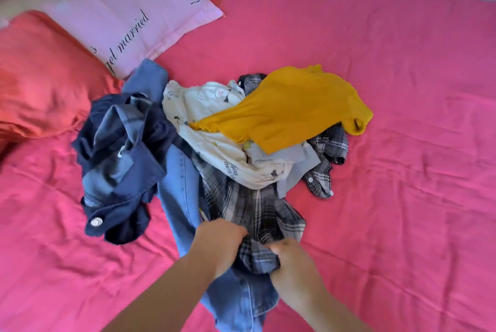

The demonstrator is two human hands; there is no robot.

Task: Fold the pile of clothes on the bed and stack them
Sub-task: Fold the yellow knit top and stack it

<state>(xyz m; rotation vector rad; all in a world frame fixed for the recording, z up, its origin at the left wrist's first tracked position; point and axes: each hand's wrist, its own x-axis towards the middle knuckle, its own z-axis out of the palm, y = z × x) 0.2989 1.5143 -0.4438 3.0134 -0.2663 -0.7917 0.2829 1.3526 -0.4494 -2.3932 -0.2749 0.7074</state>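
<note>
While the pile (214, 149) lies loose in the middle of the bed (402, 130), both hands are closed on the near end of the plaid shirt (255, 213). Left hand (217, 245) grips the plaid cloth from the left, its fingers curled under and hidden; right hand (292, 264) is clamped on a bunched fold of the same shirt just beside it, the 2 hands nearly touching. Jeans (182, 197) run under the shirt, from the pillows down past the wrists. A navy shirt (120, 165) sits crumpled at the pile's left, with a metal button showing. On top lie a white printed garment (209, 127) and, across it, a yellow top (290, 108). A grey piece (295, 167) pokes out beneath them. At the bed's far left rest 2 red pillows (40, 76) and 1 pink pillow (128, 20) with script lettering.
</note>
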